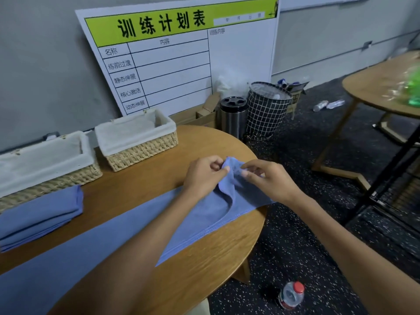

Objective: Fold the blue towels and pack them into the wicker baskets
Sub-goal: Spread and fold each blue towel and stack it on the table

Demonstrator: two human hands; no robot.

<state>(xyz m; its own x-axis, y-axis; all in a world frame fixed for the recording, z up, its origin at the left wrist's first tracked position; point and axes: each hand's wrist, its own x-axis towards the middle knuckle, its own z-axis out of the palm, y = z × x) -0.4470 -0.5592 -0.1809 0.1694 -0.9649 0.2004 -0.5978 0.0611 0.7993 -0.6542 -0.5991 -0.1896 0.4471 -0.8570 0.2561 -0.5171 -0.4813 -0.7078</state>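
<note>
Hands meet at the far end of a long blue towel (109, 244) spread across the round wooden tabletop (204, 264). Left hand (203, 175) and right hand (268, 179), arms outstretched, each pinch its raised corner. Folded towel (38, 215) lies beside two lined wicker baskets (138, 138).

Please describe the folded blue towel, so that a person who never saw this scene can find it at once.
Start at the round wooden table, with two wicker baskets along its far side. The folded blue towel lies before the left basket. Unlike the long towel both hands grip, it is a compact stack, untouched.
</note>
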